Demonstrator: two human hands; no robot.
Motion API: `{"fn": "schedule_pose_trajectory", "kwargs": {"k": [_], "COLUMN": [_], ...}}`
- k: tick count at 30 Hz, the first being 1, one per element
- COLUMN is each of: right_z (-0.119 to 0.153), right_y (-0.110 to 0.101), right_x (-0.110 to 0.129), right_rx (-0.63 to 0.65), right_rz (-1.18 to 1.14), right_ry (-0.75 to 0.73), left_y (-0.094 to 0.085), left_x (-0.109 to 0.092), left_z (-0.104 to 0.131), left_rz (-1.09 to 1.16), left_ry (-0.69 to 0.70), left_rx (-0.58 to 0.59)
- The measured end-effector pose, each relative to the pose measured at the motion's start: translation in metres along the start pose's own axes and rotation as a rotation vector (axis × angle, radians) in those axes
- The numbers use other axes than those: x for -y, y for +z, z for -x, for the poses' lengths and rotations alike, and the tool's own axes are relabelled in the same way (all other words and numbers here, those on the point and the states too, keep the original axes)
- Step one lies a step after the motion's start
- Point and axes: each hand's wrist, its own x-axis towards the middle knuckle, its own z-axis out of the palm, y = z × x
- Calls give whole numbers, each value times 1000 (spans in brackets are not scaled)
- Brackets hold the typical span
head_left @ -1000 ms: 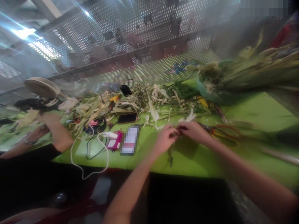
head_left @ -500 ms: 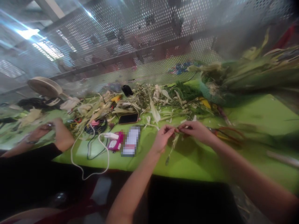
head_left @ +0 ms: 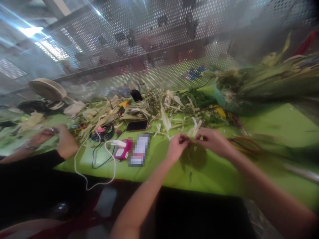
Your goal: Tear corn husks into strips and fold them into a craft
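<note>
Over the green tabletop (head_left: 159, 172), my left hand (head_left: 176, 147) and my right hand (head_left: 211, 141) meet with fingers pinched around a pale dried corn husk (head_left: 194, 128). Its strips fan upward like petals between my fingertips. A thin strand dangles below, blurred at its lower end. Just behind my hands, another pale husk leaf (head_left: 164, 119) lies on the table with small scraps about it. My fingers hide the base of the husk piece.
A phone (head_left: 137, 125), a blurred-out screen (head_left: 140, 149) and a pink power adapter (head_left: 122, 150) with white cable lie left. Husk piles (head_left: 139, 106) line the metal mesh (head_left: 159, 49). A green container (head_left: 225, 96) stands right. A co-worker's hands (head_left: 48, 134) are at far left.
Pale husk strips now stand up fanned above my fingers, where little showed before. The greenish stem that hung below has turned and looks thinner. My hands have shifted only slightly.
</note>
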Motion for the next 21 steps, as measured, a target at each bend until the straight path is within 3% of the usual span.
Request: {"fn": "schedule_pose_trajectory", "kwargs": {"k": [3,15,21], "right_z": [1,4,4], "right_y": [3,13,10], "right_x": [2,11,10], "right_rx": [31,-107,-132], "right_rz": [-48,53,-178], "right_ry": [-1,75,98], "left_y": [1,6,3], "left_x": [0,-2,4], "left_z": [1,3,3], "left_rz": [-13,-142,-76], "left_ry": [3,41,42], "left_rx": [16,120,123]}}
